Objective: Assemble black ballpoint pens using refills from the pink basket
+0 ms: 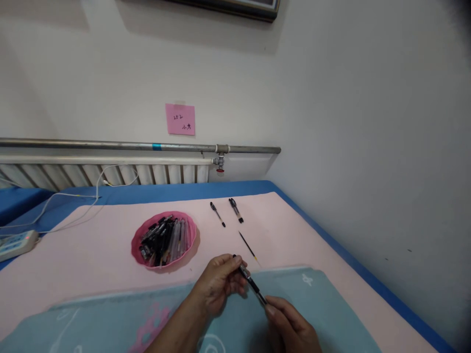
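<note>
Between my two hands a black pen [253, 283] is held at a slant above the teal mat. My left hand [220, 282] pinches its upper end with thumb and fingers. The lower end sits in the closed fingers of my right hand [290, 323], which hide its tip. Just beyond the hands lies a thin black pen refill [248, 244] with a yellow end. Farther back is a capped pen [218, 214], and beside it a small group of capped pens [236, 210] lying together.
To the left stands a pink scalloped basket [137, 245] full of pens and clear barrels. A teal mat [312, 304] covers the near part of the pink tabletop [91, 260]. A power strip [16, 244] with white cables lies at far left. A radiator and pipe [110, 145] run along the wall.
</note>
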The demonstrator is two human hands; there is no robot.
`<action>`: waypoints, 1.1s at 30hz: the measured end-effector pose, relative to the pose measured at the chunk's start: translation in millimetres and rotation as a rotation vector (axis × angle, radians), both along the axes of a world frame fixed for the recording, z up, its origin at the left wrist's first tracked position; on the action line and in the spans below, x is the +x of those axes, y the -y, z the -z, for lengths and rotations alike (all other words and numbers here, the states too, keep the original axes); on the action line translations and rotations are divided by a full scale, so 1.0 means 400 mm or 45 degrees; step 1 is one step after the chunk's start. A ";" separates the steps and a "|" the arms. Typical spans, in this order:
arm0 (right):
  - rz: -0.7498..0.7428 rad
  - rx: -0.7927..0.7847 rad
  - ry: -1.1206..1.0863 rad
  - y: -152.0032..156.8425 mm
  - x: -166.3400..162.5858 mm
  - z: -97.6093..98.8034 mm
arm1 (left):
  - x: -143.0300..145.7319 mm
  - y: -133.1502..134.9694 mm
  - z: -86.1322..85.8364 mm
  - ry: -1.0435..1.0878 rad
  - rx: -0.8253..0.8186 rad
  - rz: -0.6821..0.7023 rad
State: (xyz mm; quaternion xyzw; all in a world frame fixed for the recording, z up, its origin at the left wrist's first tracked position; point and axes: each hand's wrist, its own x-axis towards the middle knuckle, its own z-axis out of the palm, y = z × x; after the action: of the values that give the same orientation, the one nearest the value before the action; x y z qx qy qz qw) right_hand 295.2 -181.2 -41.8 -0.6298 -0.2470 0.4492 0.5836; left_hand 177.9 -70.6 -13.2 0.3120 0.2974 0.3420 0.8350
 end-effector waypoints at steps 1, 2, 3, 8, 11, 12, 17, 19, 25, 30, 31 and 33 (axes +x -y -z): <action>-0.003 0.007 -0.028 0.000 0.001 0.002 | 0.002 0.002 -0.001 -0.002 -0.005 -0.013; -0.016 0.015 -0.044 0.001 0.002 0.003 | 0.004 0.003 -0.003 -0.001 -0.010 -0.026; -0.032 0.023 -0.049 0.001 0.003 0.004 | 0.006 0.005 -0.004 0.001 -0.016 -0.037; -0.083 0.051 -0.032 0.005 0.006 0.007 | 0.013 0.013 -0.010 0.022 -0.043 -0.088; -0.062 0.071 -0.046 0.007 0.004 0.008 | 0.014 0.014 -0.009 0.035 -0.060 -0.109; -0.058 0.066 -0.047 0.008 0.003 0.007 | 0.014 0.014 -0.008 0.038 -0.063 -0.113; -0.053 0.050 -0.011 0.012 0.002 -0.003 | 0.013 0.010 -0.008 0.052 -0.077 -0.100; -0.044 0.054 0.001 0.014 0.002 -0.005 | 0.011 0.009 -0.009 0.053 -0.078 -0.100; -0.064 0.075 0.018 0.014 0.006 0.006 | 0.011 0.012 -0.015 0.035 -0.076 -0.103; -0.072 0.097 0.103 0.018 0.011 0.003 | 0.011 0.006 -0.011 0.056 -0.102 -0.129; -0.066 0.109 0.159 0.024 0.008 0.003 | 0.007 -0.001 -0.008 0.063 -0.128 -0.151; -0.055 0.158 0.308 0.040 -0.006 0.007 | -0.006 -0.020 -0.004 0.075 -0.185 -0.220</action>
State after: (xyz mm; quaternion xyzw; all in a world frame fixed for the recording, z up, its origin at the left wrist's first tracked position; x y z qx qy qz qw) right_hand 292.7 -197.0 -44.5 -0.6367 -0.3562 0.3663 0.5775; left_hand 175.5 -62.7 -11.6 0.2135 0.3225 0.3994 0.8312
